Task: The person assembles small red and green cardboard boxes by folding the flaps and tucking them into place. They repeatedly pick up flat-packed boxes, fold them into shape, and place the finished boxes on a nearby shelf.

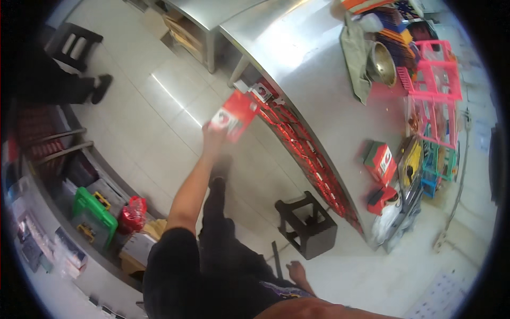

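My left hand (213, 139) is closed on a red box (238, 112) with a white printed panel. The arm reaches forward over the floor, and the box is slightly blurred. It is beside the edge of a steel table, close to the packed red packages (305, 159) on the shelf under the tabletop. My right hand (298, 272) hangs low near my body, with fingers loosely apart and nothing seen in them. The nearest thing to it is a dark plastic stool (307, 226).
On the steel table (319, 69) are a metal bowl (383, 64), a red-and-green box (380, 162) and pink baskets (438, 80). At left, shelves hold a green case (94, 218) and a red bag (133, 213). Another person's leg (69, 89) and a black stool (74, 47) are far left.
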{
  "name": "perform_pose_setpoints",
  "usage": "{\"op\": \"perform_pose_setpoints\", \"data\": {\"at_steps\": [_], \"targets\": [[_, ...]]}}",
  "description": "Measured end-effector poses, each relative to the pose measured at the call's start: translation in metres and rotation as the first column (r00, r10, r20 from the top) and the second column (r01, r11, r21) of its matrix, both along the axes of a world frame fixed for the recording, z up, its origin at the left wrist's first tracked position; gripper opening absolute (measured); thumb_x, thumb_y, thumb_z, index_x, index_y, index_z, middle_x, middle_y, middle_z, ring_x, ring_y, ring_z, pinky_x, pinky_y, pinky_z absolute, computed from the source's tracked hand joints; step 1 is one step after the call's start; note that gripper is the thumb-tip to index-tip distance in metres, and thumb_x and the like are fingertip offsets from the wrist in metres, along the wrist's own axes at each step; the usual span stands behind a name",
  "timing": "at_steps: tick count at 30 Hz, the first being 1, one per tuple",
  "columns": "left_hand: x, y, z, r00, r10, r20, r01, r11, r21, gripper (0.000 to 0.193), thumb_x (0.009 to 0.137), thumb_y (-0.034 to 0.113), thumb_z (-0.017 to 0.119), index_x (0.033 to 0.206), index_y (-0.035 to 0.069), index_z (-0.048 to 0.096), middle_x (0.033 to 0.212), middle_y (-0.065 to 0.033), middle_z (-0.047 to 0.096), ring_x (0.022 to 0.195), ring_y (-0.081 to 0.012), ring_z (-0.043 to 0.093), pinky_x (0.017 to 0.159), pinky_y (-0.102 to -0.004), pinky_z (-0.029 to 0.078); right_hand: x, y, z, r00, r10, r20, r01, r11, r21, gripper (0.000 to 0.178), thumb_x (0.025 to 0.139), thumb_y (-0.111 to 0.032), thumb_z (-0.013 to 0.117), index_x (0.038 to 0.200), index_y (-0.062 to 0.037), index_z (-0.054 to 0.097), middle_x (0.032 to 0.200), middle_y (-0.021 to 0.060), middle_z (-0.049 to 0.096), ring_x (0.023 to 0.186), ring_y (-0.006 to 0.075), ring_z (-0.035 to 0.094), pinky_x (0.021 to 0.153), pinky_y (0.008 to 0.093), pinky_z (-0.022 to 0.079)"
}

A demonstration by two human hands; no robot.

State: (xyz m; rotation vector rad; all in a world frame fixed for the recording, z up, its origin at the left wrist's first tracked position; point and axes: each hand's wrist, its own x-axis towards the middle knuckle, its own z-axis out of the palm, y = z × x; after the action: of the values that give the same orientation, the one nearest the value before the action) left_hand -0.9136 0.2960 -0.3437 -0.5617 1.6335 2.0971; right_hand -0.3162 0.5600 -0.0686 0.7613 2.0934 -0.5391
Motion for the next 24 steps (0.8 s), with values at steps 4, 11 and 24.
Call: {"op": "perform_pose_setpoints", "data": {"at_steps": [4,11,24], "targets": [[-0.119,0.114,-0.031,0.996,-0.025,-0.087,0.023,1.000,-0.018,0.083,0.090,0.016,0.079,0.151,0.006,0.023,0.136,-0.0182,0.055,0.111,-0.0250,0.063,0.089,-0.0371,0.055,-0.053,-0.068,0.045,0.830,-0.516,0.212,0.495,0.856,0.147,0.034,0.092,-0.029,0.067,0.108,0.0007,0.073,0.109,0.0236,0.072,0.103,0.0395,0.069,0.091,0.0451,0.054],[-0.164,0.201,-0.143,0.856,-0.357,-0.373,0.174,0.879,-0.443,0.074,0.073,0.016,0.086,0.136,0.003,0.050,0.129,-0.0226,0.058,0.111,-0.0426,0.059,0.094,-0.0485,0.053,-0.045,-0.102,0.092,0.573,-0.722,0.389,0.745,0.656,0.120,0.036,0.101,-0.029,0.059,0.118,0.0012,0.071,0.111,0.0187,0.073,0.107,0.0255,0.070,0.093,0.0393,0.054],[-0.151,0.189,-0.116,0.866,-0.357,-0.349,0.191,0.883,-0.428,0.080,0.084,0.033,0.078,0.148,0.000,0.044,0.138,-0.0267,0.056,0.131,-0.0413,0.051,0.111,-0.0497,0.042,-0.069,-0.096,0.111,0.435,-0.833,0.340,0.841,0.511,0.177,0.035,0.099,-0.022,0.058,0.119,0.0049,0.068,0.116,0.0176,0.071,0.108,0.0240,0.067,0.095,0.0355,0.053]]}}
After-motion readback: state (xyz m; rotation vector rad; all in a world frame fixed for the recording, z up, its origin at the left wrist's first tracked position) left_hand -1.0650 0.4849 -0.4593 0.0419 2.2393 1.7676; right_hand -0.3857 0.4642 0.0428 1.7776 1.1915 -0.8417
